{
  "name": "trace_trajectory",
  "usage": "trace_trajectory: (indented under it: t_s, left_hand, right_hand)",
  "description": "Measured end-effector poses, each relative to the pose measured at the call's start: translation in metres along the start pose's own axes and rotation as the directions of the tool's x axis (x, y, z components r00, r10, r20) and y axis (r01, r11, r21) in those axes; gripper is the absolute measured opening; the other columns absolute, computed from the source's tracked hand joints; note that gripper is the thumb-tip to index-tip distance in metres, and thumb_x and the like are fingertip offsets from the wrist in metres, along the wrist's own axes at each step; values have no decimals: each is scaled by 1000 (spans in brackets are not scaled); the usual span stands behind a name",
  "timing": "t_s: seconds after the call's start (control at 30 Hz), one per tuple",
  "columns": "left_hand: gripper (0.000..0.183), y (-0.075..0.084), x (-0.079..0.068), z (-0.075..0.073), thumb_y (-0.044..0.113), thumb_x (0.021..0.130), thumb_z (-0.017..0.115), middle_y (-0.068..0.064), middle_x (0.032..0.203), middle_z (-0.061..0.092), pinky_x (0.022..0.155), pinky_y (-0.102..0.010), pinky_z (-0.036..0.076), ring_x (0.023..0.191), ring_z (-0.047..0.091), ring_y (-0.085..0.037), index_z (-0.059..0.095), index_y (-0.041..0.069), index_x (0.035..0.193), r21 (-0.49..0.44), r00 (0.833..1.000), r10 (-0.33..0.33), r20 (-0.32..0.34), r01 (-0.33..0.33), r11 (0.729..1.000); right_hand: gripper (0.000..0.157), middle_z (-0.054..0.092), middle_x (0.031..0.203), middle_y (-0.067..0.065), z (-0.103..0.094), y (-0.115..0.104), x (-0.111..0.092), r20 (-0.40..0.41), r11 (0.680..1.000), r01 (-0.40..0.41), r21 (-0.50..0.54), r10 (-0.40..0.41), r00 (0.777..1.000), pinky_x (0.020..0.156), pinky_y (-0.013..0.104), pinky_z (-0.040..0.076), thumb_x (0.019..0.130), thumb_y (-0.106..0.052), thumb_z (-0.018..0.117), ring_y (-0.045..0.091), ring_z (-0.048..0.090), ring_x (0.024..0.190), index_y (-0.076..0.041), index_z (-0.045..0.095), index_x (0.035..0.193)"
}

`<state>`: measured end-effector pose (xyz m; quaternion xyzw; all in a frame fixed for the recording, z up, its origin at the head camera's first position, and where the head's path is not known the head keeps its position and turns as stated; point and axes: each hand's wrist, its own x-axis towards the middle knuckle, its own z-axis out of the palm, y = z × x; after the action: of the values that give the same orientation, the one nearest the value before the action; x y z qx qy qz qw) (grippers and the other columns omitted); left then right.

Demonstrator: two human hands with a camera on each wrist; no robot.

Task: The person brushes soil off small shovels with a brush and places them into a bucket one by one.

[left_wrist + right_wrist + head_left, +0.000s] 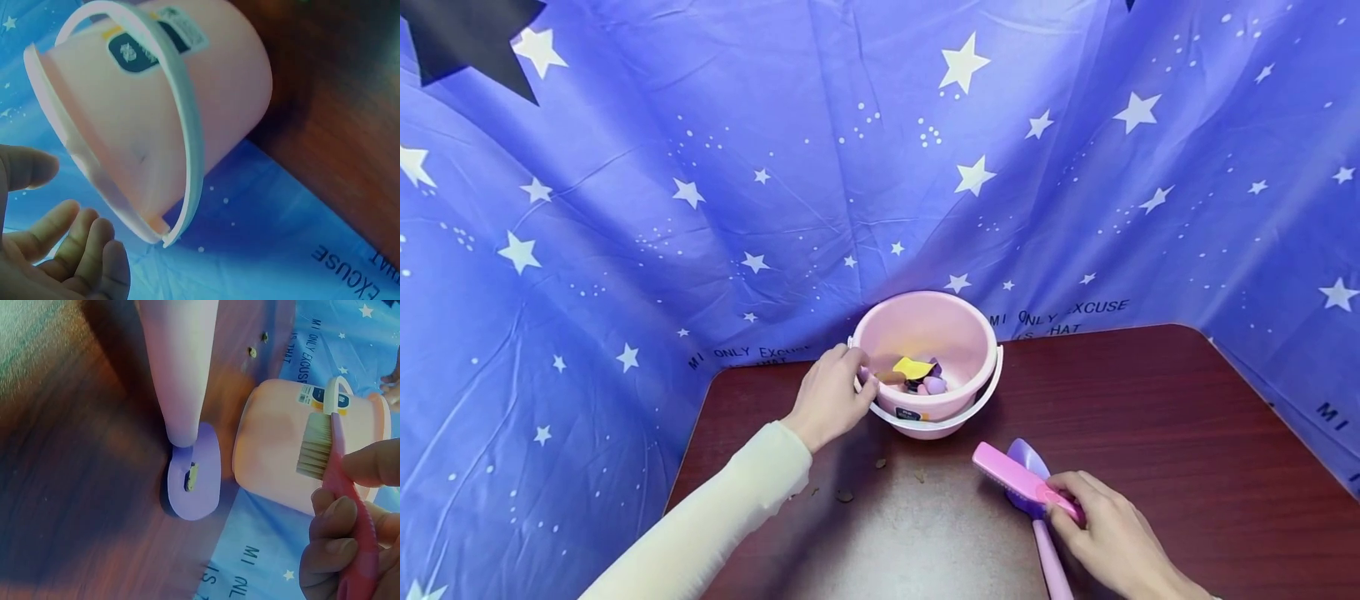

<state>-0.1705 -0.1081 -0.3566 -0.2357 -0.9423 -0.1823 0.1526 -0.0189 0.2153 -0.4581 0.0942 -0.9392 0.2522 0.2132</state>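
A pink bucket (917, 333) with a white handle (988, 392) stands at the back of the table. My left hand (837, 390) is at the bucket's left rim; in the left wrist view its fingers (69, 247) are bent loosely around nothing. My right hand (1108, 525) grips a pink brush (1011, 473) by its handle, its pale bristles (315, 447) showing in the right wrist view. Below the brush lies a purple shovel (1028, 457) with a lavender handle (1051, 558). A small dry scrap (191, 478) rests on the shovel's blade.
Inside the bucket lie a yellow piece (912, 367), a brown piece (891, 377) and a lavender rounded piece (935, 385). Several brown scraps, such as one dark bit (845, 495), dot the table (1150, 400). A blue starry cloth (850, 167) hangs behind and around.
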Motion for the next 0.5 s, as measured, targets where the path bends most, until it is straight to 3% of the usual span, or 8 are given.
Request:
trace_trajectory:
  t_s: [0.33, 0.5]
  left_hand:
    - [23, 4, -35, 10, 23, 77, 74, 2, 87, 58, 67, -28, 43, 77, 49, -10, 64, 14, 95, -141, 1000, 15, -19, -17, 990]
    - [26, 9, -51, 21, 24, 77, 74, 3, 89, 58, 71, -29, 45, 80, 52, -10, 65, 11, 97, -185, 999, 14, -29, -19, 983]
  right_hand:
    - [31, 48, 77, -18, -5, 3, 0, 4, 1000, -27, 9, 27, 1000, 53, 26, 34, 68, -6, 75, 0, 41, 62, -24, 66, 92]
    - [32, 47, 76, -18, -7, 6, 1, -5, 999, -37, 18, 37, 999, 54, 25, 33, 68, -5, 74, -1, 41, 62, -25, 65, 92]
